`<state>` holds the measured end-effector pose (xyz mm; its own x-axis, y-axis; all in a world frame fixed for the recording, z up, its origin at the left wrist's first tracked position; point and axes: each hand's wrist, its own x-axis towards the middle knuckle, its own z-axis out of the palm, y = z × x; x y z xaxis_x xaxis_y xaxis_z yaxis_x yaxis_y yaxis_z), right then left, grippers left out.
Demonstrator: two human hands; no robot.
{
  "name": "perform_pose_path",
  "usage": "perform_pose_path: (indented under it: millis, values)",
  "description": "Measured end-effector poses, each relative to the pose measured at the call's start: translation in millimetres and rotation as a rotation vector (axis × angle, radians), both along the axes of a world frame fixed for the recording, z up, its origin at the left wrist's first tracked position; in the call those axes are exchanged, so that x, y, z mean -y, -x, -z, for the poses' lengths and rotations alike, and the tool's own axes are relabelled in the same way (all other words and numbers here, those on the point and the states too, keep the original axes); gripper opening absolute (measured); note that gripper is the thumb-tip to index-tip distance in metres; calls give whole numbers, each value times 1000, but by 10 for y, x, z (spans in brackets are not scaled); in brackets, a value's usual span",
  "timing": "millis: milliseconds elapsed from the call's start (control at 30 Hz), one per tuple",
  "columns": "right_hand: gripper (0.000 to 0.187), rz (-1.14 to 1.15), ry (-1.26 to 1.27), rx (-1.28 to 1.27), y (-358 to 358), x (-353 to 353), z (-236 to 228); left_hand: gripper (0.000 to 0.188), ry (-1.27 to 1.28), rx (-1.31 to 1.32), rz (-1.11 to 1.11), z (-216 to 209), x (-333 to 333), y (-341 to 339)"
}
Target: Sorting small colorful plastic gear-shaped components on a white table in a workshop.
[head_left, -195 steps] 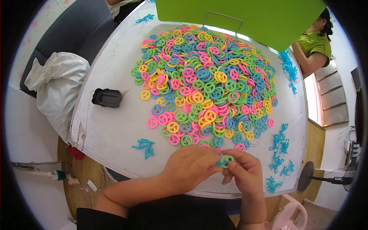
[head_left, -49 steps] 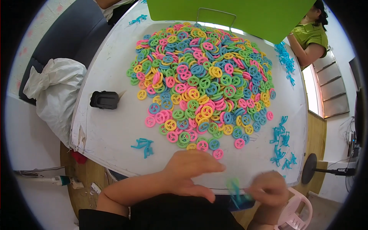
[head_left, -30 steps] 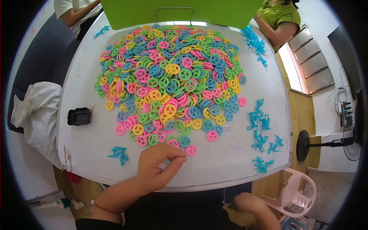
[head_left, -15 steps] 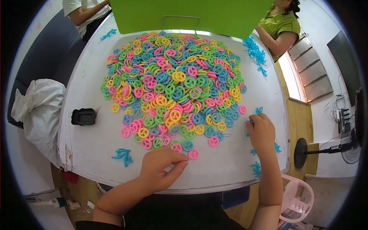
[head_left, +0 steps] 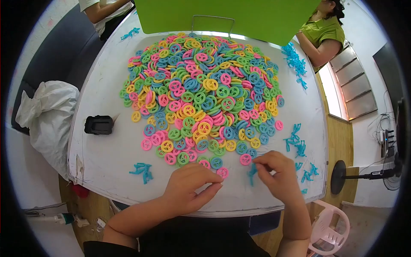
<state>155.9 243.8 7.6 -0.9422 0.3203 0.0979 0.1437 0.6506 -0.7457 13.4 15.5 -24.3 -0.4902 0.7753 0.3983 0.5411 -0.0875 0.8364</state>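
My left hand (head_left: 192,186) is closed in a pinch near the table's front edge. Its thumb and forefinger tips meet at the lower rim of a pink plastic spoked wheel (head_left: 222,172). To its right, my right hand (head_left: 278,175) pinches a small light-blue plastic piece (head_left: 252,174), slightly blurred, which hangs below the fingertips. Another pink wheel (head_left: 245,159) lies just beyond that piece. A large heap of pink, yellow, green and blue spoked wheels (head_left: 205,103) covers the middle of the table, its near edge close to my left fingers.
Small blue forked pieces lie at the right (head_left: 301,149), near left (head_left: 142,171) and far right (head_left: 294,62). A black tray (head_left: 99,125) sits on the left of the white table (head_left: 102,171). A green board (head_left: 222,17) stands at the back. Two other people are beyond the table.
My right hand has come from the blue pieces at the right toward my left hand, carrying a blue piece. My left hand stays by the pink wheel. The whole view has shifted slightly.
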Motion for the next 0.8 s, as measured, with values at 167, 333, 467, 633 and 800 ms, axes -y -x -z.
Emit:
perform_pose_path:
  millis: [167, 333, 467, 633, 800]
  values:
    - [15, -36, 97, -3, -51, 204, -45, 20, 84, -2, 36, -15, 22, 12]
    - [15, -93, 196, -80, -116, 578, -103, 36, 15, -64, 104, -57, -23, -21]
    - [18, -142, 129, -193, -62, 644, -6, 35, 57, 4, 165, 75, 0, -76]
    - [19, -13, 290, 14, -102, 374, -31, 28, 72, 43, 185, 74, 57, -52]
    - [31, 145, -365, -26, 67, -417, 180, 29, 78, 18, 134, 32, 38, -27]
